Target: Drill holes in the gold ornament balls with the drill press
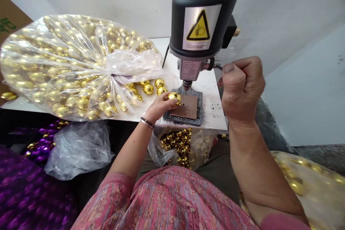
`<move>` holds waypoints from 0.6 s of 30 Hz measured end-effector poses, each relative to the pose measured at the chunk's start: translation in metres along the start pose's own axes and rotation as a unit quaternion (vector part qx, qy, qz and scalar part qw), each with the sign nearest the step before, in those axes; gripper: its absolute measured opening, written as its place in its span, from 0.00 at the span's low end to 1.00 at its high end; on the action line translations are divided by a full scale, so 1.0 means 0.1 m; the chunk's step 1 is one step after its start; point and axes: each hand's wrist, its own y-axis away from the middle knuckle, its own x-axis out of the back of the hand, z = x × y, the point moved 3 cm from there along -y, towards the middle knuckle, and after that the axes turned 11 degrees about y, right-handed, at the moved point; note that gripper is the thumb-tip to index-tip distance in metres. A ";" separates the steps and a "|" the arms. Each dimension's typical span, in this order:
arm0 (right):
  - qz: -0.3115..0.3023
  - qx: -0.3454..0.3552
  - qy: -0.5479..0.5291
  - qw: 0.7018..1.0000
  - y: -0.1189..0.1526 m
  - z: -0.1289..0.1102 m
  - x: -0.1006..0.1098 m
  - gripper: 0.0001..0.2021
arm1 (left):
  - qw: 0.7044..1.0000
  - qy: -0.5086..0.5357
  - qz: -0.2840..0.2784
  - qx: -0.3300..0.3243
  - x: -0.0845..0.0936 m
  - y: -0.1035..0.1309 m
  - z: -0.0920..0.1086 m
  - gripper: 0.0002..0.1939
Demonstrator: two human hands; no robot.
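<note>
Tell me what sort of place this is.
Probably a small workshop: a drill press with a warning label stands on a white table, dark specks lie around its base, and a big clear bag of gold balls sits beside it.

Left hand (159, 106) holds gold ball (175, 97); right hand (240, 88) grips drill press lever (219, 67)

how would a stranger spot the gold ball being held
Find the black drill press with the yellow warning triangle, then the brown plate on its base. At the plate's left edge is the faceted gold ball. The left hand grips it, unlike the gold balls to its left.
</note>
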 end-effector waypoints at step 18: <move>-0.015 -0.008 -0.029 0.999 0.00 -0.05 -0.01 0.18 | 0.941 -0.314 0.030 -0.119 -0.25 -0.11 -0.04 0.33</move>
